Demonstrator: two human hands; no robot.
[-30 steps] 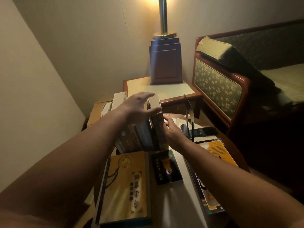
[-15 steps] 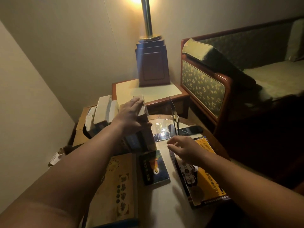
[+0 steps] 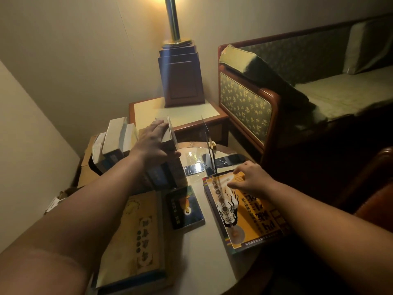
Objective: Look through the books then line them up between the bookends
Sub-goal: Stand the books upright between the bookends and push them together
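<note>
The round table [image 3: 212, 258] carries everything that matters here. At its far left side a row of standing books [image 3: 168, 154] leans a little, and the left hand [image 3: 152, 143] lies over the top of that row, palm down, fingers spread along the upper edges and thumb hooked around the right face of the outermost book, so it grips the row from above. Further left of the hand, more upright books [image 3: 116, 141] stand with pale page edges showing. To the right of the row, with a bare, shiny patch of table between, a thin dark metal bookend [image 3: 209, 145] stands upright near the far edge of the table. Just in front of the bookend an orange book [image 3: 244, 213] lies flat on the table's right side; the right hand [image 3: 252, 179] rests on its far end, fingers loosely curled and touching the cover, not closed around anything. A small dark book [image 3: 185, 206] lies flat near the table's middle, between the orange book and a large tan book [image 3: 136, 237] lying flat at the near left edge. Beyond the table sits a side table [image 3: 148, 109] holding a lamp base [image 3: 180, 75], and to its right a sofa [image 3: 297, 81].
</note>
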